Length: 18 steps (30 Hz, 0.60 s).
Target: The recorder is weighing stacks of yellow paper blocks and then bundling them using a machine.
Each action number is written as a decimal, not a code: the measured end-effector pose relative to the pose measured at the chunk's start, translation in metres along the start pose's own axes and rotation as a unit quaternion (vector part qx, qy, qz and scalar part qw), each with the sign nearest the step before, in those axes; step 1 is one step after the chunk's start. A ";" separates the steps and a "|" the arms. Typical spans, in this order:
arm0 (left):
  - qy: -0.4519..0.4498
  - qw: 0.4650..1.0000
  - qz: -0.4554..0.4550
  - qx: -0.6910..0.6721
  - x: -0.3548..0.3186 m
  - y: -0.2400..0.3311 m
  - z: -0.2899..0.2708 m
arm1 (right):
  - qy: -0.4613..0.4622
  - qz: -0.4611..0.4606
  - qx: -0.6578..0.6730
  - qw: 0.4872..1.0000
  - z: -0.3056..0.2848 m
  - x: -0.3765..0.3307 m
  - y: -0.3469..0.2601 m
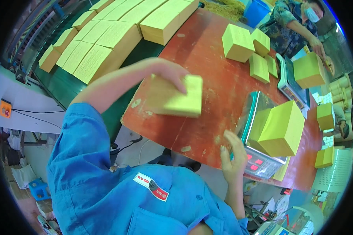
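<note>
Two hands, one job each: your left hand grips a thin yellow paper stack from above, fingers curled over its far edge, and holds it above the red table, to the left of the scale. Your right hand is open and empty, fingers spread just beside the scale's front edge. Keep the stack flat and square so no sheets slide, and use the free hand to steady it as it nears the thick block already on the pan. Four smaller blocks lie on the far part of the table. A second scale sits beyond, where a co-worker's hand is at another block. One row of larger stacks lines the green bench.
</note>
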<state>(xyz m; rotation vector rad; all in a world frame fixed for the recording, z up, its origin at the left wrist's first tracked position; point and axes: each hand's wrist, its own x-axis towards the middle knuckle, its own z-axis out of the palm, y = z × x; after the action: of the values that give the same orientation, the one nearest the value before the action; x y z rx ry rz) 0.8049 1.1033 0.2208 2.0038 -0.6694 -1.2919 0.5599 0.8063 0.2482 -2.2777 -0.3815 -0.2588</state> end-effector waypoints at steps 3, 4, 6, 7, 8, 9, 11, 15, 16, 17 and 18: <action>0.002 0.966 0.068 0.250 0.015 0.070 0.071 | 0.024 -0.003 0.015 1.000 0.009 0.023 0.017; -0.013 0.961 0.055 0.270 0.017 0.088 0.088 | 0.005 0.031 0.028 0.999 0.009 0.028 0.025; 0.120 0.885 0.110 0.435 0.019 0.091 0.119 | -0.036 0.053 0.085 0.994 0.019 0.035 0.054; 0.117 0.884 0.111 0.438 0.012 0.091 0.128 | -0.097 0.104 0.130 0.981 0.021 0.032 0.063; 0.296 0.859 0.142 0.393 -0.004 0.084 0.137 | -0.158 0.154 0.174 0.960 0.021 0.028 0.071; 0.459 0.804 0.173 0.336 -0.018 0.077 0.147 | -0.167 0.165 0.199 0.952 0.023 0.021 0.076; 0.643 0.752 0.145 -0.001 -0.045 0.052 0.196 | -0.137 0.123 0.186 0.965 0.028 0.012 0.075; 0.677 0.638 0.028 -0.365 -0.051 0.018 0.335 | -0.118 0.053 0.138 0.982 0.032 -0.004 0.070; 0.673 0.644 0.027 -0.364 -0.042 0.023 0.347 | -0.115 0.043 0.138 0.983 0.033 -0.007 0.071; 0.634 0.610 -0.026 -0.475 -0.032 0.031 0.355 | -0.114 0.037 0.135 0.984 0.035 -0.009 0.073; 0.584 0.565 -0.083 -0.577 -0.022 0.035 0.364 | -0.114 0.033 0.132 0.984 0.038 -0.012 0.073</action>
<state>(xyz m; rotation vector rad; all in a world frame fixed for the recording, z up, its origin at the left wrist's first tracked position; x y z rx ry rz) 0.4590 1.0059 0.1503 1.2162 0.8661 -0.0148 0.5769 0.7853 0.1692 -2.0577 -0.4303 0.0833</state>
